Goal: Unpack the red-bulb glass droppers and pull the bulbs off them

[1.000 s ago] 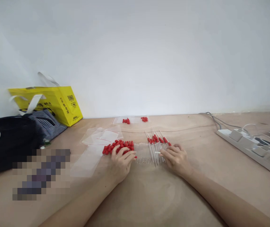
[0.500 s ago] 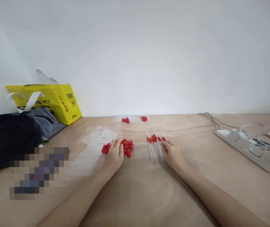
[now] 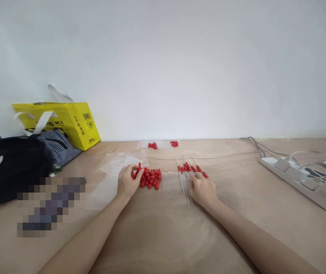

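Observation:
My left hand point(image 3: 128, 182) pinches a red rubber bulb point(image 3: 139, 166) above the left side of a pile of similar bulbs point(image 3: 151, 178). To the right of the pile lies a row of thin clear dropper tubes point(image 3: 172, 183), side by side. My right hand point(image 3: 203, 189) is at the right end of this row, its fingers closed on a clear tube point(image 3: 190, 198) that they partly cover. Just beyond, several droppers point(image 3: 193, 168) with red bulbs fitted lie with their thin tips pointing away from me.
Clear plastic bags point(image 3: 105, 190) lie left of the pile. Against the wall is another bag point(image 3: 163, 144) with red bulbs and tubes. A yellow bag point(image 3: 78, 125), striped pouch point(image 3: 61, 146) and black bag point(image 3: 11, 171) stand left; a power strip point(image 3: 299, 182) lies right.
My left hand has drawn back leftward from the pile, lifting a bulb. My right hand has shifted left onto the tubes, and another bulb-fitted dropper now shows at the group's right end.

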A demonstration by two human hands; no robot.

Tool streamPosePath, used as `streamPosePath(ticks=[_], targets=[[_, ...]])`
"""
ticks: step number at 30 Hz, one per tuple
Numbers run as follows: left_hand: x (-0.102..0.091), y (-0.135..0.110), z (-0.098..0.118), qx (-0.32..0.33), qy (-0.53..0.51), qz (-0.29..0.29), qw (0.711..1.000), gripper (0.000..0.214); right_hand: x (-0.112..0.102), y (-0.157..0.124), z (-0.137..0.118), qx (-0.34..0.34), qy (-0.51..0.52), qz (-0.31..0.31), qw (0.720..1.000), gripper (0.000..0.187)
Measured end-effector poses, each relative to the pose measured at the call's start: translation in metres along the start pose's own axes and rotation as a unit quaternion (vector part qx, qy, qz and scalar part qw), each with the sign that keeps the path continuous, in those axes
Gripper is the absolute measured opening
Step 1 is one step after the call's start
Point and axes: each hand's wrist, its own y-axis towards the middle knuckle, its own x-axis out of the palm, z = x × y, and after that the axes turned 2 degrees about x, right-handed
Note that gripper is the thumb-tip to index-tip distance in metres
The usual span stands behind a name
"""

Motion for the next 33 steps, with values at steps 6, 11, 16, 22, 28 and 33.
streamPosePath(ticks=[6, 11, 16, 22, 28, 33], targets=[[0.0, -0.001, 0.003, 0.038, 0.011, -0.005, 0.999, 0.016, -0.009, 0.001, -0.001, 0.081, 0.024, -0.045, 0.995, 0.029], [0.001, -0.001, 0.01, 0.064, 0.05, -0.019, 0.997, 0.015, -0.013, 0.007, 0.008, 0.15, 0.083, -0.081, 0.982, 0.034], [0.001, -0.001, 0.015, 0.066, 0.066, -0.024, 0.995, 0.017, -0.014, 0.014, 0.028, 0.182, 0.15, -0.056, 0.97, 0.03], [-0.001, -0.001, 0.015, 0.062, 0.08, -0.033, 0.994, 0.018, -0.024, 0.006, 0.043, -0.126, 0.215, -0.115, 0.962, 0.055], [0.001, 0.0, 0.015, 0.063, 0.078, -0.057, 0.993, 0.018, -0.022, -0.004, 0.036, -0.209, 0.152, -0.122, 0.958, 0.06], [0.001, 0.0, 0.017, 0.073, 0.074, -0.067, 0.992, 0.018, -0.015, -0.001, 0.037, -0.202, 0.157, -0.097, 0.962, 0.053]])
